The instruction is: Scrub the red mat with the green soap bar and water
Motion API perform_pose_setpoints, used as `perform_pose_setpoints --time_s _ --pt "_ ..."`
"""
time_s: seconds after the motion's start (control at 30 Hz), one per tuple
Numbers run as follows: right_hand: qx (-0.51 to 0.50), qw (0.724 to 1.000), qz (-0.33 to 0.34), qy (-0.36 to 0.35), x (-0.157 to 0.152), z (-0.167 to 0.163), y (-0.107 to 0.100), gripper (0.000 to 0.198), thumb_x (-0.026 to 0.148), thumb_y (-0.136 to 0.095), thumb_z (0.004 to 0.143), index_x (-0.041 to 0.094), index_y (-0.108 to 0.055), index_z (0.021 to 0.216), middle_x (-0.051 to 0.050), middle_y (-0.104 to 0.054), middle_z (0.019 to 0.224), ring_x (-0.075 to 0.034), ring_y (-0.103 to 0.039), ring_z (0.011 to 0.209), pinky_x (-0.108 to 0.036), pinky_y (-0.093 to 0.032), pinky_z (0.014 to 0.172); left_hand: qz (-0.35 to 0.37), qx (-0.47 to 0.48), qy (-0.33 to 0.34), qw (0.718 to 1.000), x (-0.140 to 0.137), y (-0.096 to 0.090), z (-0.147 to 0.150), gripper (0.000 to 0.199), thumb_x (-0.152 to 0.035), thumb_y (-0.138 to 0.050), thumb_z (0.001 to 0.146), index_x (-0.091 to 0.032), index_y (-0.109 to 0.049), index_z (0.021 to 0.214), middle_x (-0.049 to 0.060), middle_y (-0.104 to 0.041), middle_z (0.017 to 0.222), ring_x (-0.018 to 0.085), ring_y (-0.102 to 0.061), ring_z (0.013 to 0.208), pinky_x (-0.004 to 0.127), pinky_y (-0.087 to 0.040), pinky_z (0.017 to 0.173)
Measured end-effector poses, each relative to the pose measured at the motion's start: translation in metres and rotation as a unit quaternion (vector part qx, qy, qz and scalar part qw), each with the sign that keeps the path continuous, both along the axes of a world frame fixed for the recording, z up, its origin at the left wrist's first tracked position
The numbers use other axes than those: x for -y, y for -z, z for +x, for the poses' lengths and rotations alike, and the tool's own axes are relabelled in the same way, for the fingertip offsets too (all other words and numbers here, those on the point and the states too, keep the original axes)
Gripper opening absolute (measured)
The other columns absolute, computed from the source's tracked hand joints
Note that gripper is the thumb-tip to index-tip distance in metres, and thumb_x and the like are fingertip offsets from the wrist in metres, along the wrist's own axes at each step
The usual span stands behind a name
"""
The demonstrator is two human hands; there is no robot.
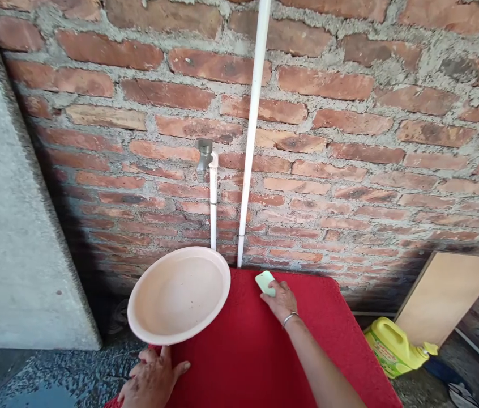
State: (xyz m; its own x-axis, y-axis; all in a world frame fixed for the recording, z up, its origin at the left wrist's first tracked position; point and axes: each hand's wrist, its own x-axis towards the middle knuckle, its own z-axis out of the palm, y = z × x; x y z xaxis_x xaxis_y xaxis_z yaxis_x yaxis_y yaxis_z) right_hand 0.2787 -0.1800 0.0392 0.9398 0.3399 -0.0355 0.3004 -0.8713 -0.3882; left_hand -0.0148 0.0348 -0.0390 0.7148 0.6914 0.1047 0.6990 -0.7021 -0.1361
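My right hand (281, 300), with a bangle at the wrist, grips a pale green rounded bar (265, 281) that looks like soap, over the far part of a red-covered table (243, 362). To its left, a shallow pale pink basin (180, 294) sits at the table's left side, tilted, with a few dark specks inside. My left hand (150, 374) is at the basin's near edge, thumb spread away and index finger reaching the rim. Its other fingers are partly curled, and I cannot tell whether they bear on the basin.
A brick wall (341, 153) rises behind the table, with a tall white pipe (252, 113) and a shorter pipe with a tap (204, 156). A concrete slab (18, 198) stands left above wet floor (52, 379). At right are a yellow jug (396, 345) and a board (447, 297).
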Motion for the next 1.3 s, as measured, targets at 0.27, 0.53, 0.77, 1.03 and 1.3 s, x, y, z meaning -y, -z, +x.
perform_pose_setpoints --time_s 0.27,0.53,0.77,1.03,1.3 --pt "-0.022 0.972 -0.077 0.22 0.205 0.069 -0.021 0.043 0.053 -0.053 0.087 0.022 -0.064 0.114 -0.015 -0.065 0.107 -0.028 -0.069 0.094 -0.039 -0.05 0.085 -0.007 -0.005 -0.01 1.0 -0.003 0.01 0.003 0.075 -0.081 -0.044 0.081 -0.015 -0.07 0.107 0.02 -0.067 0.092 0.033 -0.068 0.07 0.041 -0.053 0.053" --pt "0.003 0.99 -0.044 0.137 0.12 0.039 -0.024 0.039 0.052 -0.056 0.086 0.024 -0.065 0.112 -0.01 -0.064 0.106 -0.024 -0.067 0.093 -0.035 -0.05 0.085 0.005 0.051 -0.007 0.999 0.006 0.0 0.0 0.071 -0.079 -0.043 0.084 -0.016 -0.07 0.103 0.018 -0.066 0.09 0.03 -0.066 0.068 0.038 -0.052 0.053" --pt "0.012 0.999 0.005 -0.046 -0.062 -0.018 -0.009 0.031 0.049 -0.069 0.08 0.031 -0.069 0.105 -0.003 -0.062 0.109 -0.019 -0.064 0.097 -0.028 -0.045 0.085 0.036 0.03 0.007 0.999 0.009 -0.004 -0.003 0.064 -0.072 -0.046 0.087 -0.015 -0.071 0.104 0.018 -0.067 0.092 0.028 -0.066 0.07 0.033 -0.051 0.052" --pt "0.009 0.995 -0.004 -0.095 -0.062 0.001 -0.001 0.035 0.049 -0.074 0.076 0.032 -0.07 0.106 -0.002 -0.062 0.111 -0.02 -0.062 0.103 -0.03 -0.042 0.091 0.016 0.004 0.008 1.0 -0.003 0.011 -0.004 0.07 -0.076 -0.046 0.084 -0.014 -0.071 0.105 0.019 -0.067 0.09 0.03 -0.066 0.068 0.036 -0.051 0.052" --pt "-0.015 0.988 -0.067 0.141 0.132 0.091 -0.024 0.04 0.051 -0.06 0.084 0.026 -0.066 0.114 -0.01 -0.066 0.11 -0.024 -0.067 0.097 -0.034 -0.048 0.084 -0.004 0.022 -0.006 1.0 -0.006 0.017 -0.002 0.077 -0.082 -0.042 0.081 -0.013 -0.07 0.103 0.019 -0.066 0.087 0.03 -0.065 0.064 0.038 -0.05 0.052"
